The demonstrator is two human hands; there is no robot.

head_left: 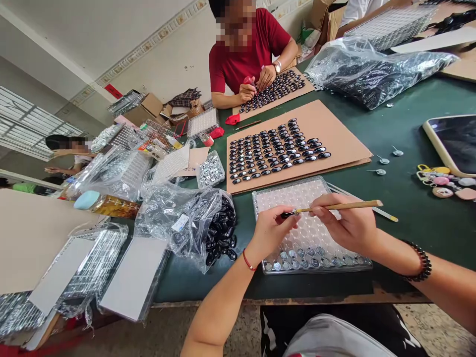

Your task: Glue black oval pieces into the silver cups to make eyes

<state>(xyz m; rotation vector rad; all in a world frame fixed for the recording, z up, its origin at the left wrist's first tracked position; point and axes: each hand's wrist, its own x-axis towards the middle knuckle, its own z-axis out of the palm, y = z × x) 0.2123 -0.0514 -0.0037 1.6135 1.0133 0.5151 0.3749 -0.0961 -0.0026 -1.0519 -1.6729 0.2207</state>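
Observation:
My left hand [273,229] pinches a small glossy black oval piece [288,214] between thumb and fingertips. In my right hand [345,223] is a thin wooden stick [344,205], held like a pen, its tip touching or very close to the black piece. Both hands are above a clear plastic tray [316,267] with round cells. Small round silvery pieces [310,252] sit in its lower rows. Beyond the tray, a cardboard sheet [345,136] carries rows of black oval pieces [275,153] with shiny centres.
A plastic bag [167,213] spills black pieces at left, beside a box of silvery parts [210,171]. Across the table a person in red [249,64] works over another cardboard. A phone [455,141], trinkets [444,183] and loose round pieces [383,159] lie right; a big bag [372,69] sits behind.

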